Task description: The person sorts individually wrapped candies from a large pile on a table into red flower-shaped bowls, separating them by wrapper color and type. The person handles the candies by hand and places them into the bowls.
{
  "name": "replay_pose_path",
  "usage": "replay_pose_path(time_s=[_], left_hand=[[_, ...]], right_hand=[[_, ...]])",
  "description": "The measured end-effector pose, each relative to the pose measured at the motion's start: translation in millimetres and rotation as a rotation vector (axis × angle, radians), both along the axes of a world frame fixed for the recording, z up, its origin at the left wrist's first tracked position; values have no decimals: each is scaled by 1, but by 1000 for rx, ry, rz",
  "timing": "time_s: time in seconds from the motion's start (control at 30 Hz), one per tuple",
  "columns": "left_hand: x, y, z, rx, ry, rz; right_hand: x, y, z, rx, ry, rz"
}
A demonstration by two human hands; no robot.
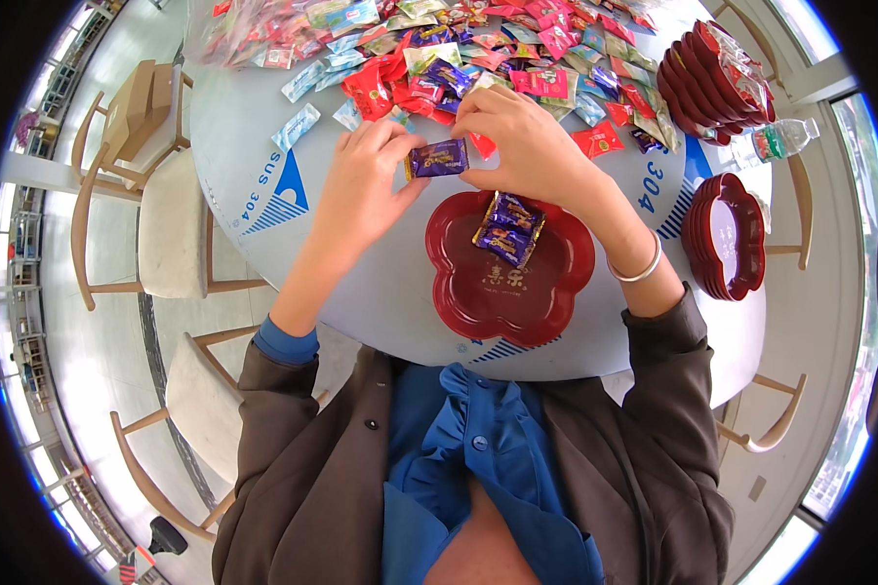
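Between my two hands is a purple wrapped candy (437, 159) with gold ends. My left hand (362, 179) pinches its left end between thumb and finger. At its right end are the thumb and finger of my right hand (523, 142), gripping the wrapper. Just below, a dark red flower-shaped plastic tray (475, 300) lies on the table, with gold writing on its bottom. Two purple wrapped candies (510, 228) rest side by side in the tray's upper part. Beyond my fingers spreads a heap of wrapped candies (545, 80) in red, pink, blue, green and purple.
A stack of red trays with packets (717, 84) stands at the far right, near a plastic bottle (779, 140) on its side. Another stack of trays (724, 238) sits nearer. A clear plastic bag (223, 36) lies far left. Chairs (172, 223) surround the grey table (366, 307); one bears a cardboard box (128, 110).
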State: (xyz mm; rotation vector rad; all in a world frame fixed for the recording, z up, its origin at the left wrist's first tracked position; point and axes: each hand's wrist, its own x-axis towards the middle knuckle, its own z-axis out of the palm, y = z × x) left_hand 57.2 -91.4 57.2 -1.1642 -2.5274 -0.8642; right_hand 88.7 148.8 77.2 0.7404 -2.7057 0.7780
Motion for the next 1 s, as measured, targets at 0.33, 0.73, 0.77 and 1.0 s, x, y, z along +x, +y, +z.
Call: replay_pose_path(time_s=[0.33,0.73,0.77,1.0], left_hand=[[66,23,23,-16,-1,-329],[100,30,-6,-234,7,-186],[101,31,-5,-240,-1,-180],[102,34,-8,-235,-45,-166]], right_hand=[[154,-15,15,53,5,-431],[176,-32,-14,61,-106,-633],[176,-32,-15,63,-109,-640],[173,-28,-18,50,-146,-660]])
